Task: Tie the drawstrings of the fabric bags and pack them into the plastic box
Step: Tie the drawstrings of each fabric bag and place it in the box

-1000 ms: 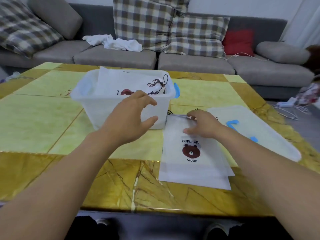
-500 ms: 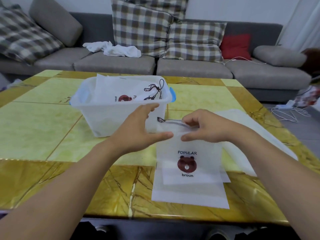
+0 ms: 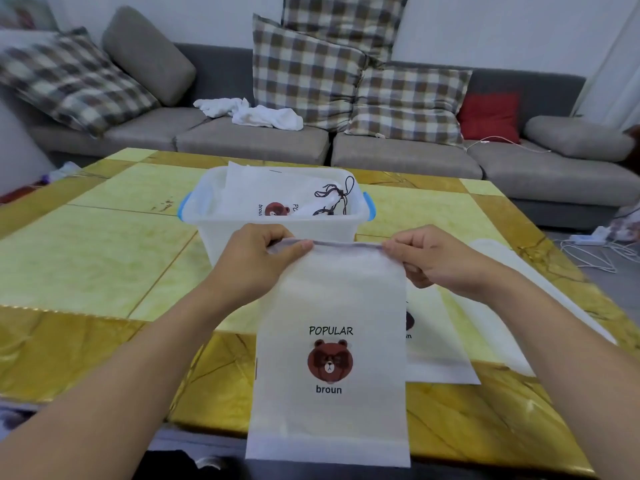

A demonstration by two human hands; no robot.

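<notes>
A white fabric bag (image 3: 332, 299) printed with a brown bear and "POPULAR broun" hangs in front of me, held up by its top hem. My left hand (image 3: 256, 261) pinches the hem's left corner and my right hand (image 3: 429, 258) pinches its right corner. Behind the hands stands a clear plastic box (image 3: 221, 223) with blue handles. Inside it lies a tied bag (image 3: 277, 195) with dark drawstrings (image 3: 336, 199) knotted. Another flat bag (image 3: 440, 344) lies on the table to the right, partly hidden by the held one.
The yellow and gold marble-pattern table (image 3: 90, 265) stretches left of the box. The box's clear lid (image 3: 540, 299) lies flat at the right. A grey sofa (image 3: 398, 157) with plaid cushions and white cloth stands beyond. Cables (image 3: 595, 247) lie on the floor at right.
Both hands have taken the top bag by its hem corners and lifted it off the pile toward me. It now hangs upright, covering the bags below.
</notes>
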